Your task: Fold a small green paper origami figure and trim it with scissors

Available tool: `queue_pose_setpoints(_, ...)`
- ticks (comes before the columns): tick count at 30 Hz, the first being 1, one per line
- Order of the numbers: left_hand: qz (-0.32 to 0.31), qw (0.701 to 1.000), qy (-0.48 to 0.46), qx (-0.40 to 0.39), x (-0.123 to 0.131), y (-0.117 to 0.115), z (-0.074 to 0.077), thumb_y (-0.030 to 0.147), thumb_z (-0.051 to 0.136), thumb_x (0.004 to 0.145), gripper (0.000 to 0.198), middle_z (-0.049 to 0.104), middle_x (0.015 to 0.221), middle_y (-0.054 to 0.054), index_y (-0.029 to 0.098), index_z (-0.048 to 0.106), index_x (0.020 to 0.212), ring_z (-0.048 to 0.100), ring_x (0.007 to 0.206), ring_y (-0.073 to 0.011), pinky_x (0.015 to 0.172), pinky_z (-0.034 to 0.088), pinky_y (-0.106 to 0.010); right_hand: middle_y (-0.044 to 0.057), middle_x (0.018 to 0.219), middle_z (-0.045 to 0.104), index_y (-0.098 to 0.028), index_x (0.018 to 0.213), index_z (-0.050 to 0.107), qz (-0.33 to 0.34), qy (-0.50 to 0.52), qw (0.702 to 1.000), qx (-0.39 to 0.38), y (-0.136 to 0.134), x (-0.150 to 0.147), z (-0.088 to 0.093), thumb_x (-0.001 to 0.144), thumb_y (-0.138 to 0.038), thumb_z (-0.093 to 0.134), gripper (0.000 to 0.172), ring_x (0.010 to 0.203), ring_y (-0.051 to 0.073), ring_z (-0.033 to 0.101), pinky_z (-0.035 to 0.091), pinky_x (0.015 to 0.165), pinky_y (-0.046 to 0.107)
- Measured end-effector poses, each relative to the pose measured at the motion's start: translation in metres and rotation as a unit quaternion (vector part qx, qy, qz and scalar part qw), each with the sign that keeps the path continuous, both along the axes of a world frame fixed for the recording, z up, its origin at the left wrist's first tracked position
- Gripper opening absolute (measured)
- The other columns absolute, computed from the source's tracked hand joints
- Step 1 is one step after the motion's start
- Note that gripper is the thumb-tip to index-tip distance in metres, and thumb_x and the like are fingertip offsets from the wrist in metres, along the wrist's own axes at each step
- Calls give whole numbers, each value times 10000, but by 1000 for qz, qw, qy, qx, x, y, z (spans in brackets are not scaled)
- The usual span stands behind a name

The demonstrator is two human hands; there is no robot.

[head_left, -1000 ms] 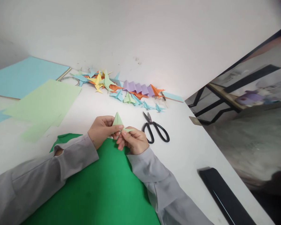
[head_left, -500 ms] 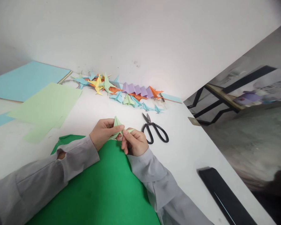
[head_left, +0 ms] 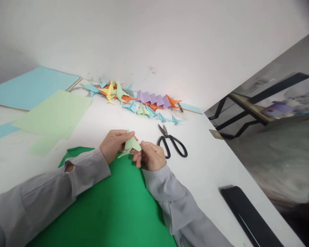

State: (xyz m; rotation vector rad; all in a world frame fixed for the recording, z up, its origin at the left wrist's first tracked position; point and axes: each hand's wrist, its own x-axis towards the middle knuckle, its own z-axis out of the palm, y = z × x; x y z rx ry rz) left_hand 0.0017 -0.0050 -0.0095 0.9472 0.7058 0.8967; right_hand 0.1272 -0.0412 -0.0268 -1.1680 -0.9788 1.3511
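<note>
A small pale green folded paper piece (head_left: 133, 144) with pointed flaps is held between both hands above the white table. My left hand (head_left: 113, 144) pinches its upper edge between thumb and fingers. My right hand (head_left: 153, 156) grips its right side, the thumb and forefinger pressed on a corner; part of the paper there is hidden. Just to the right of my right hand lie black-handled scissors (head_left: 166, 136), blades a little apart and pointing away. Beneath my forearms is a green cloth (head_left: 108, 206).
Along the wall lies a row of folded paper figures (head_left: 109, 90) in several colours, with a purple pleated paper (head_left: 153, 99). Pale green sheets (head_left: 53, 115) and a large blue sheet (head_left: 33, 87) are at left. A long black object (head_left: 249, 216) rests near the table's right edge.
The folded paper has been turned between the hands, so a broad flap now faces up where narrow points showed. Both hands keep hold of it. The view has shifted slightly.
</note>
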Motion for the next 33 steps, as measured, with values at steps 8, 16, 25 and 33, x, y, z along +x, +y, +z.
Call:
queue_pose_setpoints(8, 15, 996, 72, 49, -2, 1, -5, 196, 730, 557, 167, 582, 496, -3, 92, 613, 616, 514, 464, -93, 497, 408, -235, -22, 398, 541, -153, 527, 502, -41, -68, 996, 43, 3, 2, -3, 742, -523, 520, 428, 264, 67, 449, 310, 266, 170)
queue_pose_setpoints(16, 4, 998, 44, 43, -1, 1, -3, 223, 694, 611, 169, 572, 493, 0, 110, 575, 568, 523, 480, -107, 514, 408, -255, -43, 456, 547, -161, 606, 497, 5, -68, 993, 94, 2, 2, -7, 761, -441, 542, 323, 304, 51, 452, 319, 306, 162)
queue_pose_setpoints(25, -54, 991, 83, 91, -3, 2, -3, 280, 638, 673, 226, 564, 478, -19, 115, 562, 539, 509, 471, -112, 502, 384, -254, -34, 482, 538, -184, 659, 473, 3, -166, 977, 134, -1, -1, -5, 844, -476, 394, 354, 306, 63, 435, 328, 290, 183)
queue_pose_setpoints(33, -107, 983, 81, 128, -4, 3, -3, 303, 613, 699, 251, 593, 534, -43, 110, 601, 539, 528, 504, -125, 508, 393, -258, -46, 396, 473, -208, 562, 434, -22, -238, 959, 152, -4, 0, 0, 847, -507, 355, 420, 298, 75, 405, 311, 327, 217)
